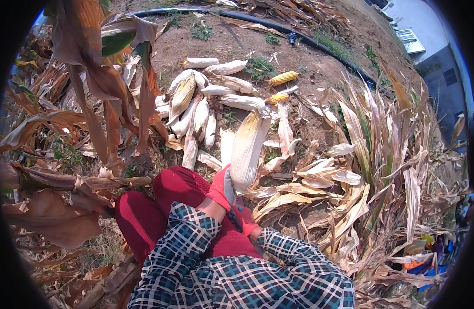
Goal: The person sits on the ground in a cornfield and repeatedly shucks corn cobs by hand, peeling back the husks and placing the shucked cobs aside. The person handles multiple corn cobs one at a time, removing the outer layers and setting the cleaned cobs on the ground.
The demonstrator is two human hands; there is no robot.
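My left hand (223, 187), in a red and grey work glove, grips the lower end of a corn ear in its dry, pale husk (250, 152). The ear stands up in front of my knees, tip away from me. Close behind and below it is my right hand (244, 220), also gloved in red. Its fingers are partly hidden by the left wrist and lie in shadow, so whether it holds anything cannot be seen. Beyond lies a pile of husked-over corn ears (200, 104). Right of the pile are a bare yellow corn cob (283, 78) and a partly peeled corn cob (277, 98).
Loose dry husks (298, 189) litter the soil to my right, beside standing dry corn stalks (376, 135). Large dry leaves (101, 69) hang close at left above a thick cornstalk (82, 182). A black irrigation hose (252, 26) curves across the far ground.
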